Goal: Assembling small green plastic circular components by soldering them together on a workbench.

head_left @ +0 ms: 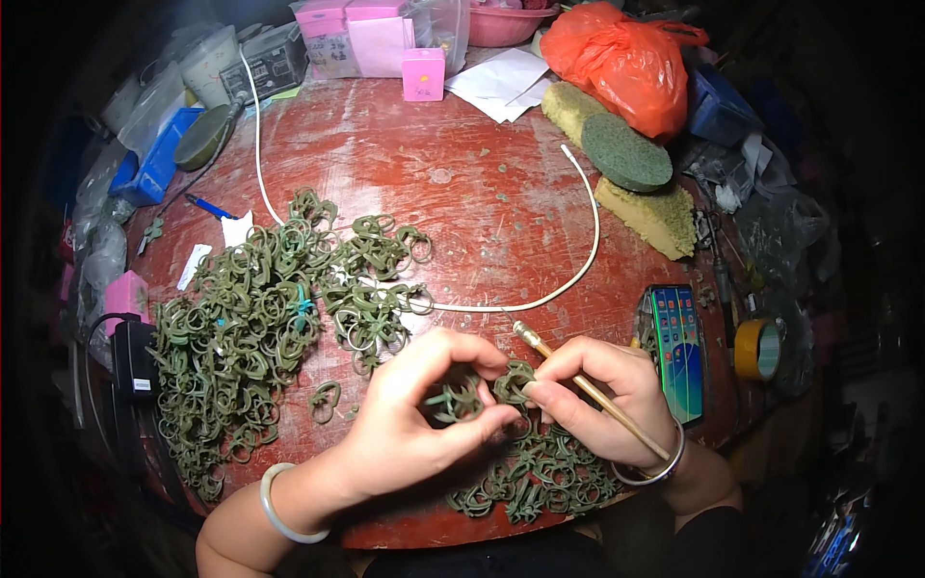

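Note:
My left hand is curled closed around green rings, one of them showing in the hollow of the palm. My right hand grips a slim brass-coloured rod tool like a pen; its metal tip points up and away to the left. The thumb and fingers of that hand also pinch a green ring, close to my left fingertips. Below both hands lies a small heap of green rings at the table's near edge. A much larger pile of similar rings spreads to the left.
A white cable curves across the red table. A lit phone and a yellow tape roll lie on the right. Sponge pads and a red plastic bag sit far right; pink boxes stand at the back.

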Available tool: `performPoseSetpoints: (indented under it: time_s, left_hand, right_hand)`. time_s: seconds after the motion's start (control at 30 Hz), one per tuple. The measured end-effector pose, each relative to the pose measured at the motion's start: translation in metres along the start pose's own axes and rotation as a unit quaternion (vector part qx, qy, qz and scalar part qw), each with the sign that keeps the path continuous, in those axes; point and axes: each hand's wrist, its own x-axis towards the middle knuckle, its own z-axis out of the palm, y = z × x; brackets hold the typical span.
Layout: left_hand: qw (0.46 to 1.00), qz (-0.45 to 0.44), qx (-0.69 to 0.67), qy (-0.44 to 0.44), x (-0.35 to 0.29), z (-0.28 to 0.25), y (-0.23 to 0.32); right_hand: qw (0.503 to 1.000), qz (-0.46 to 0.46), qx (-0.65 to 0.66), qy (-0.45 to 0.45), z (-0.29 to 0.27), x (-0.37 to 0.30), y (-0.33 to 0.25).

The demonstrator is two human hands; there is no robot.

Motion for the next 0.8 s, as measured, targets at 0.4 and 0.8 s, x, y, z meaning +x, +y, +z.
performPoseSetpoints:
  time_s: [0.4,0.8]
  left_hand:
    - [0.975,-0.166,-0.145,-0.019,-0.003,-0.007,0.005]
    - [0.959,-0.197,-0.204,-0.022,0.0,-0.01,0.009]
  right_hand:
    - [0.988,-0.087,0.11,0.064,-0.001,0.0,0.005]
    - [0.963,-0.244,-0.104,0.047,-0.003,0.001,-0.002]
